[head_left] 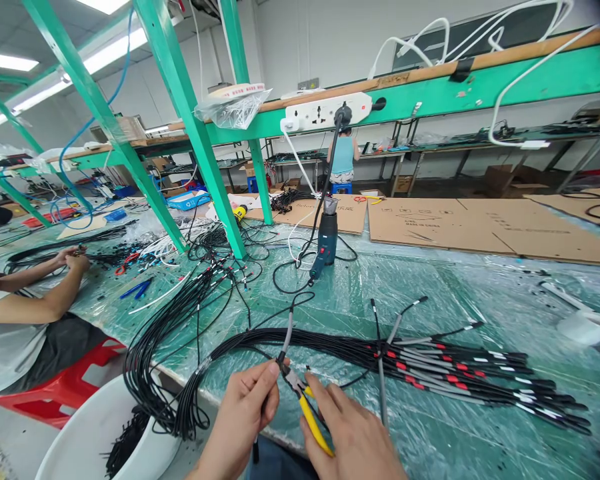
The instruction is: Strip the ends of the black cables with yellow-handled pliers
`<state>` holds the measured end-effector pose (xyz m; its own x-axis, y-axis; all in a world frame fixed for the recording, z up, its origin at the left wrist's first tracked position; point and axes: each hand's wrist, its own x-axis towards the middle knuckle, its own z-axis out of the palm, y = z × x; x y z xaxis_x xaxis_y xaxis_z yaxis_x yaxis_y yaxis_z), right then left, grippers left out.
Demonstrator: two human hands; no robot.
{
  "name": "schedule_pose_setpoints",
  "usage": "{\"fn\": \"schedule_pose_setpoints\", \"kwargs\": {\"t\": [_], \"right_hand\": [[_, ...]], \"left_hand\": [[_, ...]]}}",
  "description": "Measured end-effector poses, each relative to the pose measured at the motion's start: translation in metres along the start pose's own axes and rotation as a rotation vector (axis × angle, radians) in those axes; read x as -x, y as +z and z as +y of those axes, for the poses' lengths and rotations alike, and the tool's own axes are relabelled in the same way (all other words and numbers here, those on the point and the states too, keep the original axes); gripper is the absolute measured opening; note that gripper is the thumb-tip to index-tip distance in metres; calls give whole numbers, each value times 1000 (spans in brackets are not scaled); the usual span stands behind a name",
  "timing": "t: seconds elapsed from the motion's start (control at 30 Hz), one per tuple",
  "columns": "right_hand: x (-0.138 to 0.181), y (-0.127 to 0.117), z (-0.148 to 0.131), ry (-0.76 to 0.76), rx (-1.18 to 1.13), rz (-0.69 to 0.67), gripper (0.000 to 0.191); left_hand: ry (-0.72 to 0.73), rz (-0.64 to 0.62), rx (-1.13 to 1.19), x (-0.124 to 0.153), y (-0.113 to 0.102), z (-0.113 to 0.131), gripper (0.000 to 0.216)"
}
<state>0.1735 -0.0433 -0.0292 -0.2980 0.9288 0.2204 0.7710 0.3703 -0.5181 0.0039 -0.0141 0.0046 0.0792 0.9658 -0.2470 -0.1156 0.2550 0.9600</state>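
Cable (289, 330) is what I have at my fingertips, its grey sleeve rising just beyond them. Under it all lies the green table (405, 267), spreading ahead and to both sides. Across it, just past my fingers, runs the long bundle (325, 343), curving down on the left and fanning into ends on the right. The white bin (165, 453), with black bits in it, sits left of my left hand and lower. The heat gun (327, 237) stands well ahead of my fingers.

My left hand (247, 400) has thumb and forefinger pinched together on the black part below the sleeve. My right hand (353, 427) is curled over the yellow handles of the pliers (314, 427), their nose against the cable beside my left fingertips. I can't tell whether the jaws have met.

As I judge it, the bundle's right-hand ends are further along: many show grey sleeves with red bands. The cable I'm holding has its sleeve but no red band that I can see, and the plier work on it looks unfinished. How many are left, I can't count.
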Motion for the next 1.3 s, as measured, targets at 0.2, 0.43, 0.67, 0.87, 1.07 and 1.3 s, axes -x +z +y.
{"fn": "schedule_pose_setpoints", "kwargs": {"t": [0.2, 0.43, 0.67, 0.87, 1.07, 1.3], "right_hand": [[-7, -29, -11, 122, -910, -405, 28], [-3, -37, -1, 39, -227, -88, 52], [-5, -33, 5, -182, 173, 69, 57], [-10, -37, 11, -235, 230, -25, 57], [-12, -40, 6, -119, 56, -202, 51], [-16, -56, -11, 129, -714, -529, 29]], "left_hand": [[-25, -23, 0, -5, -7, 2, 58], [-119, -88, 56, -6, -12, 4, 52], [-121, -164, -32, -1, -15, 13, 56], [-161, -273, -138, -2, -25, 21, 52], [-151, -364, -222, -1, -33, 30, 54], [-99, -370, -286, 4, -29, 34, 47]]}}
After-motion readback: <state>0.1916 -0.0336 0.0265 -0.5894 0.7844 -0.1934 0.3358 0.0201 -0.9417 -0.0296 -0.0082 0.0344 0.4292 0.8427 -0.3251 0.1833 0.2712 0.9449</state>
